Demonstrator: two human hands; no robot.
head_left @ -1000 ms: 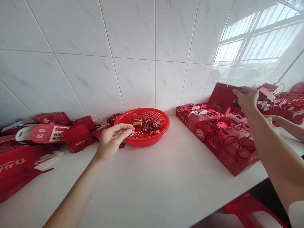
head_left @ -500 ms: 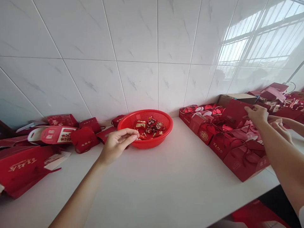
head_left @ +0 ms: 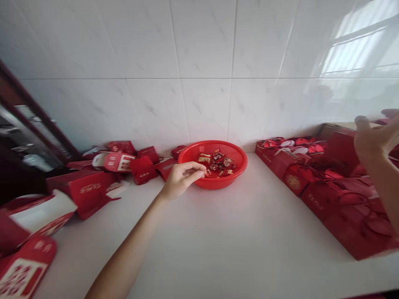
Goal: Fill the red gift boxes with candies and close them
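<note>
Red basket (head_left: 240,160) just beyond left hand (head_left: 181,180) fingertips, holding wrapped candies (head_left: 218,162); fingers curled, whether pinching candy unclear. Right hand (head_left: 375,139) blurred, spread loose above red gift boxes (head_left: 327,182). White counter (head_left: 237,245), tiled wall (head_left: 202,83).

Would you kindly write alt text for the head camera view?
A left hand reaches to the rim of a red basket of wrapped sweets on a white counter. A blurred right hand hovers above rows of red gift bags; more red boxes lie left.
</note>
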